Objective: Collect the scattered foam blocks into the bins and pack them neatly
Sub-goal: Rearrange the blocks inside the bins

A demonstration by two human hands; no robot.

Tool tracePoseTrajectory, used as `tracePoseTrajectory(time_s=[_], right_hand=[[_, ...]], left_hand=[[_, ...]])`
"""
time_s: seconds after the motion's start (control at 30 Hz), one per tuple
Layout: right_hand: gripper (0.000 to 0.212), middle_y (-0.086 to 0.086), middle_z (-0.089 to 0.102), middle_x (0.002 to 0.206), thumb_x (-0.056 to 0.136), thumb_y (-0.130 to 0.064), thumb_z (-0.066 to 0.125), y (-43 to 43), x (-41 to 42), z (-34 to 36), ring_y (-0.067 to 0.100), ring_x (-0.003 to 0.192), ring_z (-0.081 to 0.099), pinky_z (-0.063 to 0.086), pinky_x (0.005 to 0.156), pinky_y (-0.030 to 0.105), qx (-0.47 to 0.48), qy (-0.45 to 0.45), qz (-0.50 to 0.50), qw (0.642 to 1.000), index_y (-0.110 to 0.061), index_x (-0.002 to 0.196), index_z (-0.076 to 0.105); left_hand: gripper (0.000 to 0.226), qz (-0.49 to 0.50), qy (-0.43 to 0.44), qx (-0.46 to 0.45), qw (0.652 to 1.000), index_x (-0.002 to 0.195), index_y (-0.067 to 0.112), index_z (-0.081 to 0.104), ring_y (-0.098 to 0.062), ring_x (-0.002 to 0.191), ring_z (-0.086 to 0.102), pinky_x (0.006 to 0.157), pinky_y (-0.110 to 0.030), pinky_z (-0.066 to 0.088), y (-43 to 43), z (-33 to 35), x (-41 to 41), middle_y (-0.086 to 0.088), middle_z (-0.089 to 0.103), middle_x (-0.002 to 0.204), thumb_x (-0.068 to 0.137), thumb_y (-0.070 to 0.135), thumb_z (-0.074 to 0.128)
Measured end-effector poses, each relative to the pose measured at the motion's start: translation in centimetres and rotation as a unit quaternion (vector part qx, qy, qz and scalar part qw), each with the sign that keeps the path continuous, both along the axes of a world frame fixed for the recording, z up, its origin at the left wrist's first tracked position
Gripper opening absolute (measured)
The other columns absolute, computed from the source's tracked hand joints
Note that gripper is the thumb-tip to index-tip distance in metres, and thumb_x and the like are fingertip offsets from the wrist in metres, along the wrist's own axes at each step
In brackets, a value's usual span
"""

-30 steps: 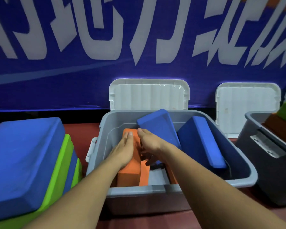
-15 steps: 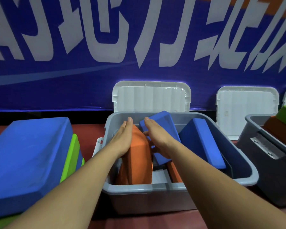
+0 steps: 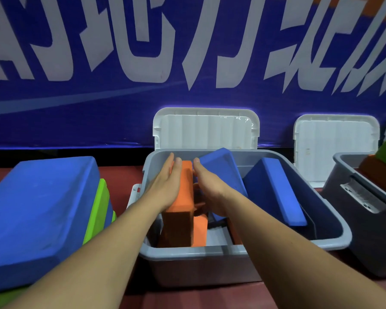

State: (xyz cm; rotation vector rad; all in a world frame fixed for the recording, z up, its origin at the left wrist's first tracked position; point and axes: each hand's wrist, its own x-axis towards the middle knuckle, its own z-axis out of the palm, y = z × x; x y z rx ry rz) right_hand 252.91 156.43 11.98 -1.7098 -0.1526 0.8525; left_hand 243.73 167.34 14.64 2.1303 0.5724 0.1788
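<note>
Behind the bin [image 3: 232, 248], a banner. My left hand [image 3: 168, 186] and right hand [image 3: 210, 190] press flat against an orange block [image 3: 183, 192]; a stack [image 3: 38, 210] awaits.

I have a single view, from the camera worn on the head, looking forward and down along both forearms. It sits close over the grey bin [image 3: 243, 248], which fills the centre of the frame near enough that its front rim lies just beneath me. The wide lens faces the blue banner [image 3: 120, 112] squarely and bends its lettering. No second view overlaps it.
</note>
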Motion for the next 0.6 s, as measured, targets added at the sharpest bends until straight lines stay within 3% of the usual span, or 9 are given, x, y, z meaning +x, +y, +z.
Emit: tracePoseTrajectory(time_s=[0.13, 0.2, 0.27, 0.33, 0.4, 0.53, 0.6], right_hand=[[0.074, 0.008, 0.065, 0.128, 0.094, -0.078, 0.027, 0.1, -0.2, -0.2, 0.034, 0.112, 0.065, 0.056, 0.089, 0.055, 0.005, -0.027, 0.001, 1.000, -0.027, 0.138, 0.057], [0.072, 0.000, 0.054, 0.146, 0.092, -0.077, 0.025, 0.2, 0.1, -0.5, 0.032, 0.125, 0.058, 0.056, 0.081, 0.056, -0.005, -0.070, 0.013, 0.997, -0.037, 0.149, 0.044], [0.067, -0.008, 0.033, 0.162, 0.099, -0.068, 0.026, 0.2, 0.4, -0.9, 0.024, 0.143, 0.041, 0.050, 0.098, 0.057, 0.004, -0.142, 0.018, 0.990, -0.040, 0.159, 0.023], [0.059, -0.008, 0.026, 0.165, 0.107, -0.052, 0.029, 0.0, 0.7, -1.4, 0.016, 0.150, 0.030, 0.032, 0.120, 0.046, 0.005, -0.204, 0.010, 0.979, -0.032, 0.162, 0.018], [0.055, -0.008, 0.028, 0.165, 0.109, -0.047, 0.030, -0.3, 0.9, -1.8, 0.012, 0.152, 0.027, 0.022, 0.125, 0.038, -0.016, -0.251, 0.025, 0.968, -0.031, 0.161, 0.021], [0.055, -0.008, 0.028, 0.166, 0.108, -0.047, 0.030, -0.7, 1.3, -3.1, 0.013, 0.152, 0.026, 0.019, 0.126, 0.037, -0.057, -0.277, 0.048, 0.958, -0.033, 0.161, 0.021], [0.056, -0.007, 0.027, 0.166, 0.108, -0.049, 0.029, -0.9, 1.6, -3.3, 0.014, 0.152, 0.026, 0.018, 0.126, 0.037, -0.063, -0.280, 0.055, 0.956, -0.034, 0.161, 0.020]], left_hand=[[0.057, -0.015, 0.022, 0.019, 0.999, 0.155, 0.054, 0.016, -0.022, 0.154, 0.018, 0.122, -0.042, 0.013, 0.7, -2.3, 1.2, -0.001, 0.016, 0.168, 0.100, 0.067, 0.019], [0.056, -0.020, 0.026, 0.041, 0.999, 0.155, 0.056, 0.014, -0.020, 0.156, 0.010, 0.124, -0.045, 0.013, 0.8, -3.0, 1.8, -0.002, 0.006, 0.170, 0.100, 0.068, 0.021], [0.056, -0.019, 0.025, 0.063, 0.998, 0.155, 0.054, 0.016, -0.020, 0.156, 0.009, 0.123, -0.045, 0.015, 0.5, -3.1, 2.3, -0.001, -0.001, 0.170, 0.101, 0.065, 0.022], [0.053, -0.015, 0.021, 0.073, 0.997, 0.156, 0.051, 0.019, -0.019, 0.156, 0.009, 0.123, -0.044, 0.015, 0.2, -3.2, 3.0, 0.000, 0.000, 0.170, 0.104, 0.061, 0.020], [0.053, -0.020, 0.013, 0.077, 0.997, 0.156, 0.049, 0.020, -0.015, 0.156, 0.009, 0.124, -0.043, 0.013, 0.3, -3.7, 3.9, 0.003, 0.007, 0.170, 0.105, 0.057, 0.016], [0.054, -0.015, 0.003, 0.077, 0.997, 0.157, 0.042, 0.024, -0.015, 0.155, 0.012, 0.125, -0.042, 0.013, 0.9, -4.5, 4.9, 0.002, 0.019, 0.168, 0.105, 0.053, 0.013], [0.055, 0.001, -0.002, 0.082, 0.997, 0.157, 0.037, 0.030, -0.020, 0.152, 0.023, 0.123, -0.043, 0.019, 1.0, -4.4, 4.9, -0.003, 0.029, 0.164, 0.106, 0.051, 0.015]])
